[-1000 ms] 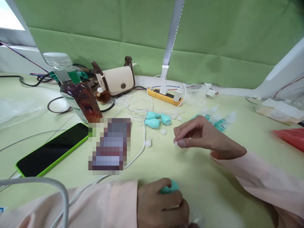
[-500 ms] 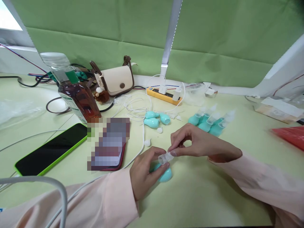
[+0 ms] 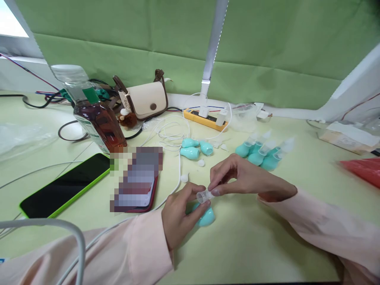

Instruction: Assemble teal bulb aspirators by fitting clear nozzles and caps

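Observation:
My left hand (image 3: pixel 181 213) pinches a small clear plastic tube (image 3: pixel 203 196) between thumb and fingers, its open end facing left. The fingertips of my right hand (image 3: pixel 237 178) are closed on the tube's other end, which they partly hide. Below the tube, a teal bulb (image 3: pixel 206 217) lies on the table, partly covered by my left thumb. Farther back rest three loose teal bulbs (image 3: pixel 190 152) and two small white pieces (image 3: pixel 184 177). To the right stand several teal bulbs with clear tips (image 3: pixel 257 156), grouped together.
On the left are a green-edged phone (image 3: pixel 65 186), a dark red phone (image 3: pixel 154 194) and a bottle of brown liquid (image 3: pixel 101 122). Behind lie a cream bag (image 3: pixel 148 99), an orange power strip (image 3: pixel 208 119) and white cables. A box (image 3: pixel 347 137) and red plastic (image 3: pixel 362 170) sit at right.
My right hand has shifted slightly left, and the clear tube has moved a little left with both hands still on it.

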`<state>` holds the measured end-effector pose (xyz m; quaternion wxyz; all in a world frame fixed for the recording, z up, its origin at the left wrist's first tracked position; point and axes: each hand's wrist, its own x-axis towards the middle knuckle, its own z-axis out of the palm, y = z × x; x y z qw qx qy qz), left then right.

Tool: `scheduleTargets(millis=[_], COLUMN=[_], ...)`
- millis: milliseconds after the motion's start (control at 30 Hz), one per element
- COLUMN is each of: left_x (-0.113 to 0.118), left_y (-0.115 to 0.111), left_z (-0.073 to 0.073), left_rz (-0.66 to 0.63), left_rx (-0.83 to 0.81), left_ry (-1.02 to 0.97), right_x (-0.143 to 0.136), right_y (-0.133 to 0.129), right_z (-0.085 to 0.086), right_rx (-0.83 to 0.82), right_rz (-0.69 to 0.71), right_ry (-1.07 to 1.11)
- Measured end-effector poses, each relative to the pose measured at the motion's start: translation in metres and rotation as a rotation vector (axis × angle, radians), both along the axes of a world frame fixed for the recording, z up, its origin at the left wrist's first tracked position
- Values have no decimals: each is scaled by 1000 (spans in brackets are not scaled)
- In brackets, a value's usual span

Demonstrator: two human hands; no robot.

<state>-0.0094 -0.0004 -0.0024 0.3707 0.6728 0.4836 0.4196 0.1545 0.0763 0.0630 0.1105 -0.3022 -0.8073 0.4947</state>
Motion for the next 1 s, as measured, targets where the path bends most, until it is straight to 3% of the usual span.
scheduleTargets(millis=[133, 400, 600, 767, 1000], left_x=[0, 0, 0, 0, 0], left_y=[1, 1, 1, -1, 0], left_z=[-2, -3, -3, -2, -1], left_rz=[20, 35, 25, 19, 66], left_rx=[-3, -51, -160, -178, -130], left_ry=[-33, -132, -370, -453, -408], right_x=[0, 0, -1, -4, -7], right_y=[-3, -16, -18, -13, -11], right_z=[-2, -1, -9, -24, -31], right_rx=[204, 859, 1227, 1251, 1072], right_rz=[18, 150, 162, 109, 4], right_ry=[73, 59, -33, 110, 342])
